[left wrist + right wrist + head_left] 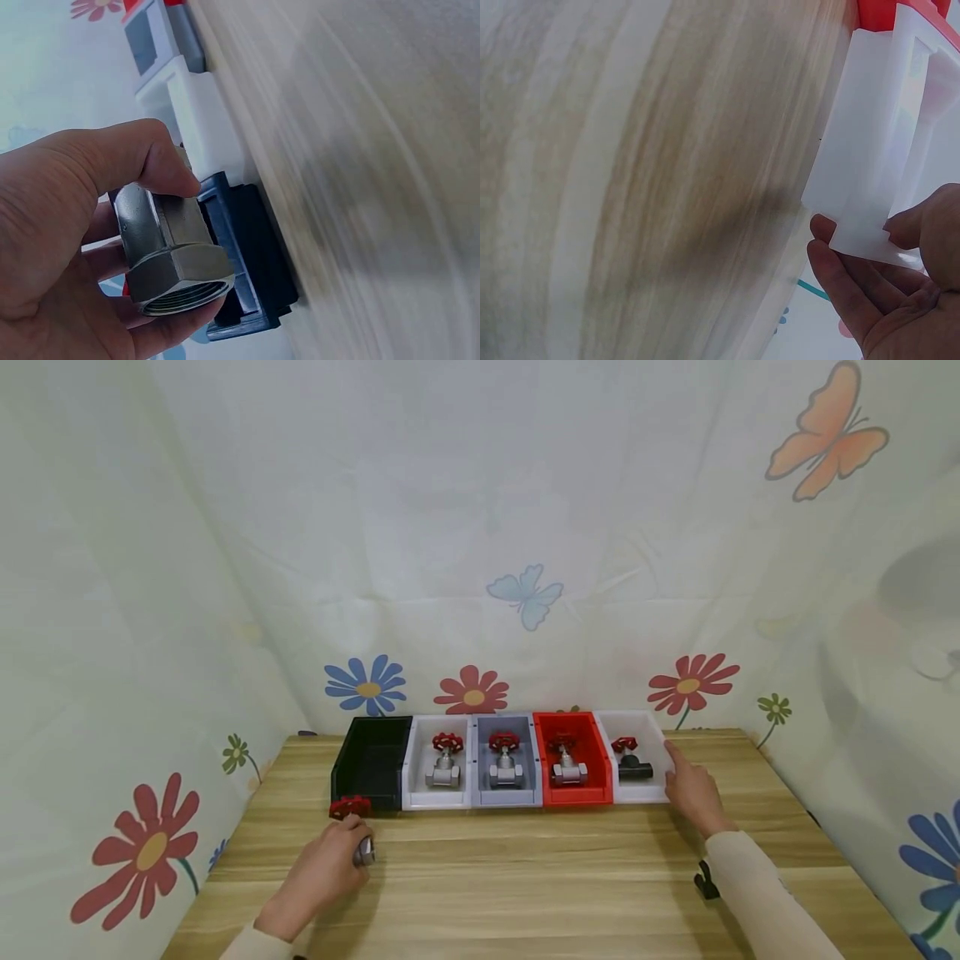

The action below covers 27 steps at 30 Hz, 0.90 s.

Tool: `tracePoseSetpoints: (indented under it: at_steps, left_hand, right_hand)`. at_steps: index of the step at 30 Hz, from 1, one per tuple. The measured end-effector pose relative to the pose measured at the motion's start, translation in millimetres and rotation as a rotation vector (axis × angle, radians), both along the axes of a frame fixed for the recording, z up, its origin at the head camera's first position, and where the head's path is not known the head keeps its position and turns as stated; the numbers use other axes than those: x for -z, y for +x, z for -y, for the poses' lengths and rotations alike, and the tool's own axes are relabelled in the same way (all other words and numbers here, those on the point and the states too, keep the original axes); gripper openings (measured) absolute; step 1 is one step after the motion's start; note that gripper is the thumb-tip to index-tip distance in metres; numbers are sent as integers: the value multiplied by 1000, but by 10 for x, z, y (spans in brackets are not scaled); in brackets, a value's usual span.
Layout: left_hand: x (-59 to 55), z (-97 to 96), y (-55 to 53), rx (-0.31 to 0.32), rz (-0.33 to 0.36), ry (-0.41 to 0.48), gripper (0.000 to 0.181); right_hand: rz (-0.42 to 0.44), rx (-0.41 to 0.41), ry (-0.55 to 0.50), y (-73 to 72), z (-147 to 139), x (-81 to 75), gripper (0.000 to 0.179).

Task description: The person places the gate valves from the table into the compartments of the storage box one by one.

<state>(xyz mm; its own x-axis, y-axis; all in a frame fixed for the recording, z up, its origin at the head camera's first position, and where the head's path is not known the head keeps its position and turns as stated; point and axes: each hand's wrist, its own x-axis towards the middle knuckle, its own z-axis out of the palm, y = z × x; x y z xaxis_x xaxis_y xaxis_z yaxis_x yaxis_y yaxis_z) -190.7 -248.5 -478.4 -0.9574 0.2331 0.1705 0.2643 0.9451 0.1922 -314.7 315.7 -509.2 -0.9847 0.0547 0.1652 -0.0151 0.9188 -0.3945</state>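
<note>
In the head view my left hand (326, 868) holds a gate valve (364, 852) with a red handwheel, just in front of the black bin (375, 800). The left wrist view shows thumb and fingers around its grey metal body (176, 259), the hexagonal threaded end facing the camera. My right hand (693, 793) is at the right side of the white end bin (647, 792). In the right wrist view its thumb lies on the inner side of that bin's wall (855, 150), with fingers outside, pinching it. Inside sits a black valve (636, 768) with a red handle.
Between the end bins stand a white bin (438, 800), a grey bin (507, 798) and a red bin (577, 797), each holding a metal valve with a red handwheel. A black object (706, 882) is beside my right sleeve. Behind the wooden table (525, 877) hangs a patterned curtain (450, 527).
</note>
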Motion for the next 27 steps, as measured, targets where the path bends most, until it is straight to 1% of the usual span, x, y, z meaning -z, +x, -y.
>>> tracePoseSetpoints:
  at_steps: [3, 8, 12, 16, 19, 23, 27]
  left_hand:
    - [-36, 2, -11, 7, -3, 4, 42]
    - [-90, 2, -39, 9, 18, 12, 44]
    - [-132, 14, -67, 8, 22, 2, 45]
    - [-182, 42, -96, 26, -14, -5, 43]
    - [-241, 58, -120, 33, -42, -9, 43]
    - [-334, 68, -155, 35, -50, -23, 45]
    - [-419, 60, -198, 57, -70, -38, 46]
  right_hand:
    - [6, 4, -9, 2, 2, -3, 55]
    - [22, 6, -14, 7, 15, -11, 55]
    - [13, -3, -9, 10, 13, -2, 55]
    - [13, -5, -16, 18, 17, 4, 55]
    - [7, -5, -16, 25, 23, 0, 55]
    - [-11, -8, -10, 34, 19, -6, 55]
    - [-15, -12, -12, 34, 17, -5, 54]
